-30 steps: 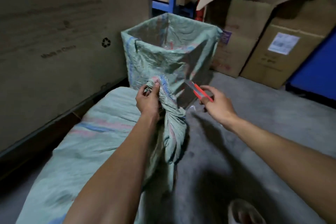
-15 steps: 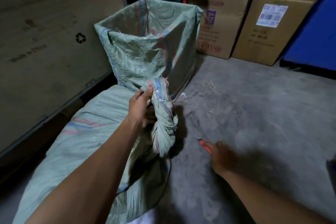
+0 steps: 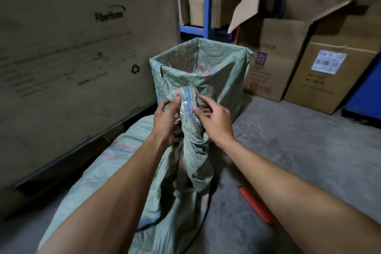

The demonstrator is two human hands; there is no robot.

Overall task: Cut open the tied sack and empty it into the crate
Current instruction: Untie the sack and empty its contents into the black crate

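We count two hands, the left hand [image 3: 165,119] and the right hand [image 3: 216,121], both gripping the bunched neck of one tied sack [image 3: 191,130]. We see one sack-lined crate [image 3: 206,72] standing open behind it. One red cutter [image 3: 256,205] lies on the floor [image 3: 309,150], just beside the right forearm. We count one very large printed carton [image 3: 72,57] at the left and three cardboard boxes [image 3: 276,57] along the right wall, one with its flaps open. One blue shelf rack [image 3: 207,2] holds at least two more small boxes [image 3: 198,12]; further ones there are too dim to count.
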